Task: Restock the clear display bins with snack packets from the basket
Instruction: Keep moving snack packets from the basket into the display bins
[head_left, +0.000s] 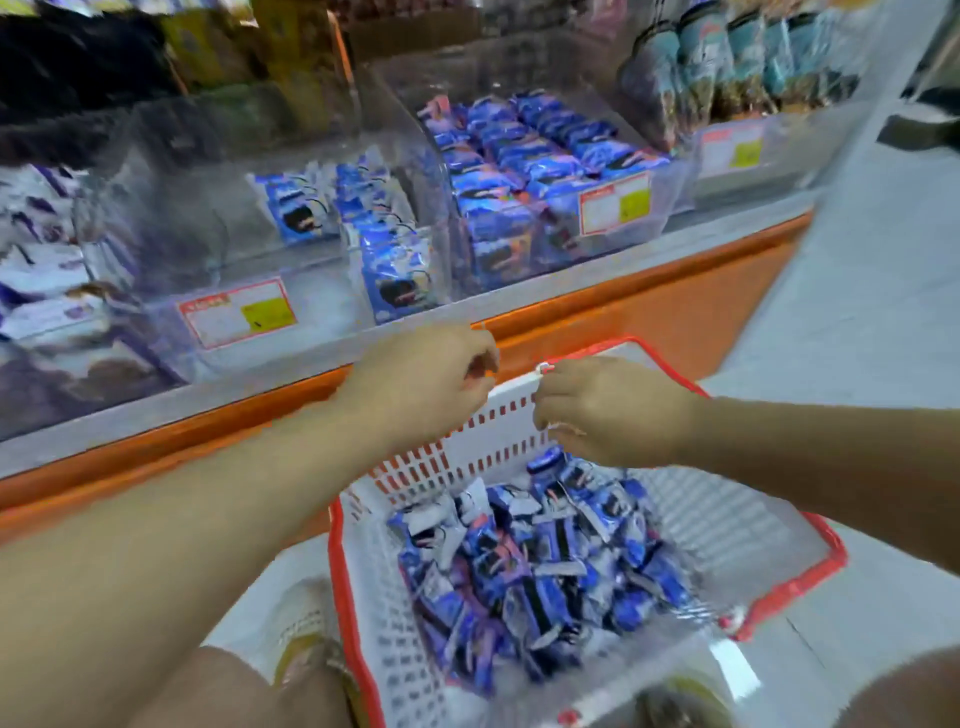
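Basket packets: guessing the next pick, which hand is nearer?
Right. The right hand hangs just above the packets; the left hand is farther, by the far rim of the basket.

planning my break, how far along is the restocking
Roughly midway. The right bin looks full; the middle bin has only a few packets along its right side. The left hand and right hand hover over the basket, no packet clearly held. A big heap remains inside.

Left hand (426, 379) and right hand (608, 410) hover, fingers curled, over basket (727, 519) of packets (545, 561).
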